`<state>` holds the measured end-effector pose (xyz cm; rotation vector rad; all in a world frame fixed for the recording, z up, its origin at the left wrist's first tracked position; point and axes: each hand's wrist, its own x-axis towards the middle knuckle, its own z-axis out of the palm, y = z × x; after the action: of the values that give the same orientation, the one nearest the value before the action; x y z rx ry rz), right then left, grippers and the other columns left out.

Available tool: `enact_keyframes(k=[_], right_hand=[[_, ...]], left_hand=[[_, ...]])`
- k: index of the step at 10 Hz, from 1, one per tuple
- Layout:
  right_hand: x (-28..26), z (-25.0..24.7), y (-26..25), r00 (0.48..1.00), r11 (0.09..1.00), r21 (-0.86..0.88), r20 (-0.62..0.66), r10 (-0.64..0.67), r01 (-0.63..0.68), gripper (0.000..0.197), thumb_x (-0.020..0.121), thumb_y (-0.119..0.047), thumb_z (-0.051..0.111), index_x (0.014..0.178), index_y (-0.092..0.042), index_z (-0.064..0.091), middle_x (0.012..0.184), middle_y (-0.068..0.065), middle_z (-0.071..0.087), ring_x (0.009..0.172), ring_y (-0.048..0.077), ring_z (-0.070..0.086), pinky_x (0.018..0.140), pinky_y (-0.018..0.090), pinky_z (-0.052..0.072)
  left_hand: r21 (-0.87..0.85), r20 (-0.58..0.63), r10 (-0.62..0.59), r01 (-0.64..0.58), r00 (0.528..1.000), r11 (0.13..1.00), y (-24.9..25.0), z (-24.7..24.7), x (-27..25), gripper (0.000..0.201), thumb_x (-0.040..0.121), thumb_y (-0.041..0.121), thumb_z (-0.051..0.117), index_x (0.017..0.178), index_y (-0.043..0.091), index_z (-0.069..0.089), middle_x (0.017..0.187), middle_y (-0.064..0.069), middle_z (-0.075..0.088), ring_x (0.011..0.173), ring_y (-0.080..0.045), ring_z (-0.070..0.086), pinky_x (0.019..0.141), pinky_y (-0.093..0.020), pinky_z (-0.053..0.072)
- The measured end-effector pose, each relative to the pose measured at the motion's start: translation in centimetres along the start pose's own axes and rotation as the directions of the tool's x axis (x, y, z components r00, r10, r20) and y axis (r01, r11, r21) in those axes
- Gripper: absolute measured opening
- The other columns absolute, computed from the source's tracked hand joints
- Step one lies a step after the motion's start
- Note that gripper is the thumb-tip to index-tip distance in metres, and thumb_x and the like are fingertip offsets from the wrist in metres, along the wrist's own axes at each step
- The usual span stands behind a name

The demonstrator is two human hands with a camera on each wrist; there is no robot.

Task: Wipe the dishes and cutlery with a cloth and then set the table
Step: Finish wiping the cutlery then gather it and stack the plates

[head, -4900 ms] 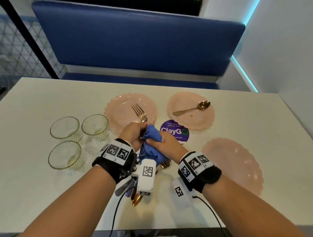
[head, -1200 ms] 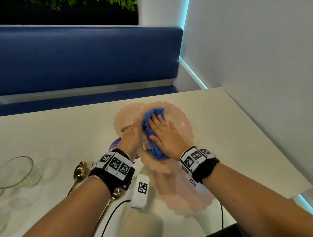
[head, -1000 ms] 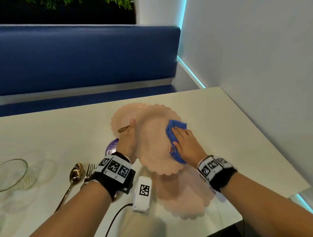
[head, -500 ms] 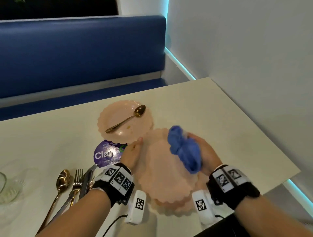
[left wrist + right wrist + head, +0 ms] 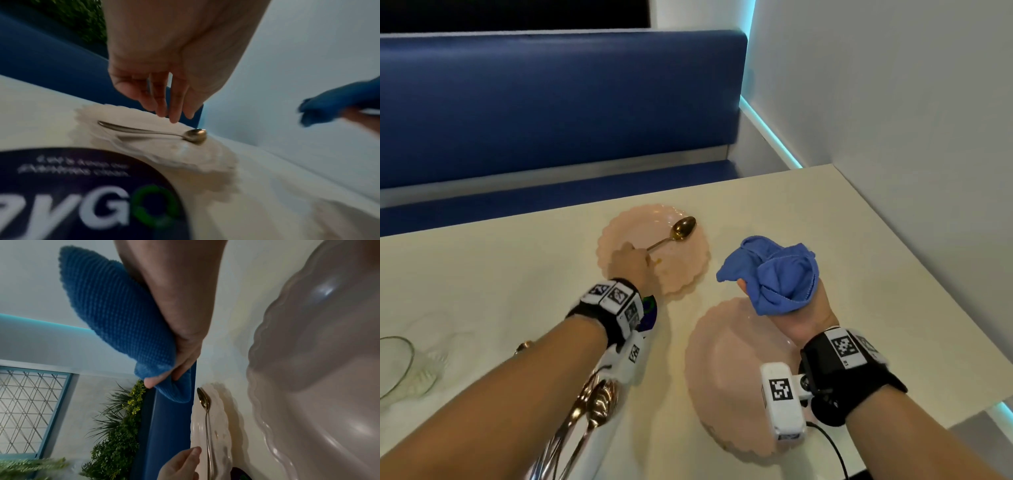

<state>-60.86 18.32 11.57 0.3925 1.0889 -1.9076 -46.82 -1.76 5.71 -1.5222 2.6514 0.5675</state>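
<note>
My right hand [image 5: 787, 301] grips a bunched blue cloth [image 5: 774, 274], held above the table; the right wrist view shows the cloth [image 5: 115, 313] curled in the fingers. A pink scalloped plate [image 5: 726, 373] lies flat on the table below that wrist. Farther back, a second pink plate [image 5: 685, 270] carries a gold spoon [image 5: 681, 229]. My left hand [image 5: 631, 262] hovers over the spoon's handle. In the left wrist view its fingers [image 5: 172, 105] hang loosely just above the spoon [image 5: 152, 130], not touching it.
A round purple sticker [image 5: 649, 317] is on the table under my left wrist. Loose gold and silver cutlery [image 5: 589, 411] lies near the front edge. A glass bowl [image 5: 393, 366] stands at the far left. The wall [image 5: 893, 137] runs along the table's right side, with a blue bench [image 5: 551, 102] behind.
My left hand has let go of the pink plate, which now lies on the table, and has reached out to the spoon plate. My right hand lifted the cloth off the plate and bunched it.
</note>
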Motion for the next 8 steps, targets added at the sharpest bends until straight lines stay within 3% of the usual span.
enact_keyframes(k=[1, 2, 3, 4, 5, 6, 7, 8], right_hand=[[1.1, -0.7, 0.4, 0.980, 0.997, 0.078, 0.197, -0.001, -0.014, 0.045, 0.097, -0.042, 0.033, 0.126, -0.014, 0.051, 0.070, 0.009, 0.074, 0.066, 0.026, 0.072, 0.063, 0.040, 0.059], [1.9, 0.6, 1.0, 0.963, 0.981, 0.182, 0.245, -0.115, 0.071, 0.053, 0.082, -0.059, 0.048, 0.090, -0.009, 0.066, 0.086, 0.011, 0.073, 0.078, 0.027, 0.070, 0.076, 0.040, 0.057], [3.5, 0.4, 0.7, 0.913, 0.981, 0.192, 0.398, -0.089, 0.012, 0.040, 0.077, -0.040, 0.067, 0.090, -0.003, 0.064, 0.095, 0.009, 0.070, 0.087, 0.023, 0.066, 0.084, 0.031, 0.055], [3.0, -0.7, 1.7, 0.899, 0.987, -0.152, 0.422, 0.119, -0.059, 0.055, 0.063, -0.031, 0.080, 0.108, -0.001, 0.066, 0.118, 0.019, 0.065, 0.106, 0.032, 0.064, 0.089, 0.042, 0.054], [2.8, -0.7, 1.4, 0.906, 0.989, -0.137, 0.409, 0.110, -0.058, 0.051, 0.083, -0.033, 0.053, 0.123, -0.002, 0.053, 0.127, 0.021, 0.059, 0.106, 0.034, 0.063, 0.080, 0.043, 0.057], [4.6, -0.1, 2.6, 0.881, 0.981, -0.192, 0.468, 0.072, 0.022, 0.069, 0.077, -0.041, 0.065, 0.125, 0.003, 0.045, 0.116, 0.021, 0.059, 0.105, 0.037, 0.058, 0.093, 0.048, 0.049], [6.1, 1.9, 3.5, 0.829, 0.979, -0.199, 0.555, 0.072, 0.048, 0.078, 0.070, -0.046, 0.073, 0.119, 0.001, 0.036, 0.085, 0.019, 0.054, 0.084, 0.044, 0.052, 0.079, 0.049, 0.051], [5.9, 5.2, 4.1, 0.833, 0.987, -0.155, 0.550, 0.060, 0.032, 0.042, 0.088, -0.037, 0.056, 0.108, -0.005, 0.038, 0.076, 0.017, 0.057, 0.084, 0.042, 0.048, 0.070, 0.042, 0.056]], left_hand=[[0.122, 0.057, -0.066, 0.059, 0.996, 0.991, -0.9, -0.5, 2.5, 0.038, 0.089, 0.025, 0.052, 0.123, 0.009, 0.050, 0.126, -0.013, 0.045, 0.112, -0.032, 0.046, 0.096, -0.040, 0.043], [0.179, 0.095, -0.101, 0.083, 0.990, 0.980, -1.5, 0.4, 3.8, 0.036, 0.089, 0.029, 0.051, 0.120, 0.011, 0.051, 0.119, -0.012, 0.051, 0.108, -0.031, 0.049, 0.090, -0.038, 0.043], [0.172, 0.132, -0.131, 0.107, 0.983, 0.979, -1.7, 0.6, 4.4, 0.030, 0.089, 0.029, 0.054, 0.111, 0.011, 0.060, 0.107, -0.011, 0.061, 0.097, -0.028, 0.055, 0.085, -0.035, 0.049], [0.018, 0.202, -0.103, 0.102, 0.974, 0.995, -1.4, 0.4, 4.5, 0.027, 0.092, 0.020, 0.050, 0.108, 0.004, 0.063, 0.107, -0.015, 0.065, 0.095, -0.031, 0.059, 0.082, -0.033, 0.046], [-0.249, 0.232, -0.075, 0.134, 0.970, 0.959, -1.6, -0.2, 3.6, 0.024, 0.095, 0.013, 0.044, 0.105, -0.001, 0.059, 0.103, -0.020, 0.062, 0.090, -0.034, 0.059, 0.078, -0.036, 0.047], [-0.557, 0.291, -0.069, 0.227, 0.954, 0.799, -1.4, -1.2, 1.6, 0.020, 0.097, 0.008, 0.036, 0.086, 0.003, 0.051, 0.071, -0.013, 0.053, 0.051, -0.022, 0.043, 0.044, -0.025, 0.037], [-0.729, 0.323, -0.046, 0.280, 0.945, 0.625, -0.6, -2.7, -1.3, 0.024, 0.098, 0.009, 0.033, 0.077, 0.008, 0.045, 0.060, -0.006, 0.039, 0.044, -0.014, 0.028, 0.034, -0.015, 0.022], [-0.809, 0.328, 0.002, 0.280, 0.945, 0.518, 0.9, -4.1, -4.6, 0.028, 0.099, 0.009, 0.031, 0.074, 0.010, 0.043, 0.057, -0.004, 0.033, 0.035, -0.008, 0.024, 0.033, -0.013, 0.018]])
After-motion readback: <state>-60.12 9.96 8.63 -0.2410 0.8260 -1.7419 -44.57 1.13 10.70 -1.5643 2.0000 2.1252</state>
